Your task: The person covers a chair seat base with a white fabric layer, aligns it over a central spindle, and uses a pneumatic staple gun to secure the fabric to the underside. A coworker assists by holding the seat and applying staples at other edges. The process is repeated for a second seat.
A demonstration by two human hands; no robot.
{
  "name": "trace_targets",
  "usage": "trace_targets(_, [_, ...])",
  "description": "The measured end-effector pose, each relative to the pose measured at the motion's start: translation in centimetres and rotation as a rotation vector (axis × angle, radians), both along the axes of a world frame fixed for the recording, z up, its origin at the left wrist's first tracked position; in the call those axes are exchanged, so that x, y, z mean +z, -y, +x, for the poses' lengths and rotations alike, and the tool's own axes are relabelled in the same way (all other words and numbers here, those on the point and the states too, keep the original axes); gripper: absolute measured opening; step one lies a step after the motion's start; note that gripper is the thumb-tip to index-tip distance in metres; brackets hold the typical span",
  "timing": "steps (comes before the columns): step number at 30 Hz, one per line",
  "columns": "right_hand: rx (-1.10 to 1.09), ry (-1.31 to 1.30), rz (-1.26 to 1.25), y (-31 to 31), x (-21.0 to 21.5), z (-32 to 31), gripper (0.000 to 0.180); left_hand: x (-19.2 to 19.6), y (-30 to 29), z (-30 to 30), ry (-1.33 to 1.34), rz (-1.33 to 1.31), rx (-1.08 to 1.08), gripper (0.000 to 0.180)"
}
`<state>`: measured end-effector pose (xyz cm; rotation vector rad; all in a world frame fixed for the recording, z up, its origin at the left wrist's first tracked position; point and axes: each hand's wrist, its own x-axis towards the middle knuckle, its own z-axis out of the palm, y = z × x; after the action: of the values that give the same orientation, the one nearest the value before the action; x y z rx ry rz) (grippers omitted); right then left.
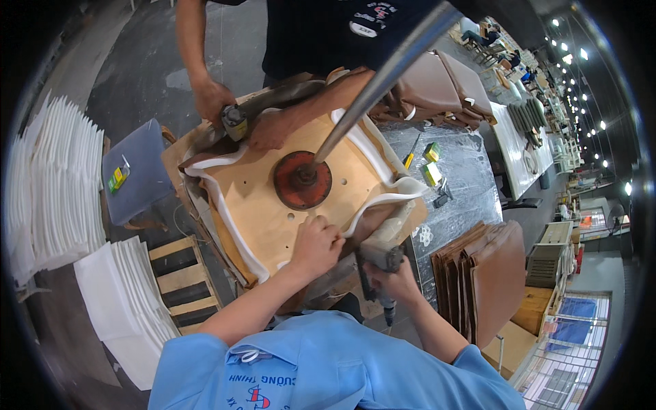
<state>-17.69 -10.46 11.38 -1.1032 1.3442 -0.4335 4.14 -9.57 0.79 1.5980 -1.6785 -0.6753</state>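
Observation:
A plywood seat panel [266, 179] lies in the middle, with white padding [232, 236] and a brown cover [369, 220] folded up around its edges. A red round pad [301, 195] on a metal pole [379, 89] rests on the panel. At the panel's near edge, my left hand [316, 247] has its fingers curled closed on the brown cover. My right hand [395, 279] is wrapped round the handle of a staple gun [384, 247], whose nose is by the near right corner. An air hose fitting hangs below its handle.
Across the panel a co-worker holds another staple gun [234, 123] and presses the far edge. Stacked brown cushions [478, 280] stand at right on a plastic-covered table [461, 178], with small boxes [432, 173]. White sheets [58, 184] and a blue-topped stool [137, 174] are left.

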Motion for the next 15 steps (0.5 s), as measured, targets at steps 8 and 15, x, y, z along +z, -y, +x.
trace_targets(8, [0.069,-0.114,-0.114,4.8,0.4,-4.1,0.026,0.1,5.0,-5.0,0.143,0.065,0.014,0.032])
trace_targets(15, [0.246,-0.237,-0.079,8.9,-0.1,-3.6,0.035,-1.2,5.6,-6.0,0.124,0.031,0.028,0.030])
